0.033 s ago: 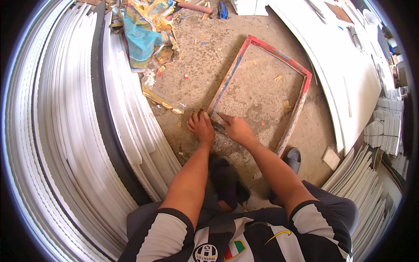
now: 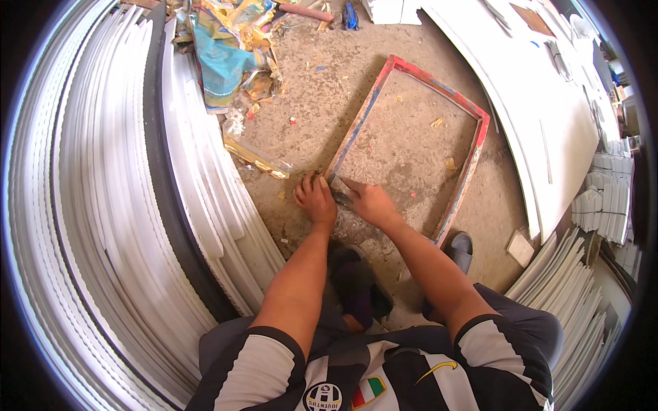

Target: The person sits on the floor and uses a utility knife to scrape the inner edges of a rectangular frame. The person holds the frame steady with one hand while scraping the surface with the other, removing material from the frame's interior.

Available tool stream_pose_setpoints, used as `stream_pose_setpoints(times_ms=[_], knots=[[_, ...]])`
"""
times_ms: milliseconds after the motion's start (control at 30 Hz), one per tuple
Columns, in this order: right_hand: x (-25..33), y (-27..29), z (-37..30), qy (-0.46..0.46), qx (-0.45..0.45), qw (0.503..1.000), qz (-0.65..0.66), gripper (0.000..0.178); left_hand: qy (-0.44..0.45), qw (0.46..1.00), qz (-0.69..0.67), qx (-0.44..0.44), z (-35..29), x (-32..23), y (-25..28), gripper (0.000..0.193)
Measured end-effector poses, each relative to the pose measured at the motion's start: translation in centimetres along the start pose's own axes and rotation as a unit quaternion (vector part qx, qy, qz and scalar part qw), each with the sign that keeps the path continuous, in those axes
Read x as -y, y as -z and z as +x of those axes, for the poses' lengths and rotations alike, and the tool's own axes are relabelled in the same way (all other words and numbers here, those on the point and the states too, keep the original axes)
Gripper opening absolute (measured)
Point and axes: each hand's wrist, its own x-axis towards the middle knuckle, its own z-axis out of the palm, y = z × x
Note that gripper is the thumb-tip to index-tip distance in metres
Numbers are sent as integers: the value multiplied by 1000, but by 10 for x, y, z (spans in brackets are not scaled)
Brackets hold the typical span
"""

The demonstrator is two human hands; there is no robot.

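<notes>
Red-and-blue painted wood forms a rectangular frame [image 2: 411, 147] that lies flat on the sandy concrete floor [image 2: 329, 103], its long axis running from the near corner by the hands up and away to the right. At that near corner both hands are pressed down: the left hand [image 2: 315, 201] is laid just outside the frame's left rail, fingers together and curled against the ground, while the right hand [image 2: 368, 202] is set just inside the same corner, closed on what looks like a small dark object, though its nature cannot be told. Both hands are equally close to the corner; the rest of the frame extends beyond them. Left of the frame, a stack of white sheets [image 2: 103, 205] is curved along the floor, and crumpled coloured wrappers [image 2: 229, 55] lie beyond the frame's left rail. A white panel [image 2: 555, 116] is spread to the frame's right.
</notes>
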Motion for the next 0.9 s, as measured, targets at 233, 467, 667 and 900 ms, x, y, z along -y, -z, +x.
stream_pose_setpoints(times_ms=[233,467,667,900], knots=[[23,4,-2,-42,29,998,-34,46,60,996,30,60,-4,-9,12,31],[23,11,2,-55,31,998,-28,44,81,993,20,85,-7,-12,2,34],[35,17,6,-62,44,997,-34,43,83,993,11,82,-8,-7,-4,34],[17,20,25,-58,80,995,18,42,41,996,2,75,-6,-7,-3,31]])
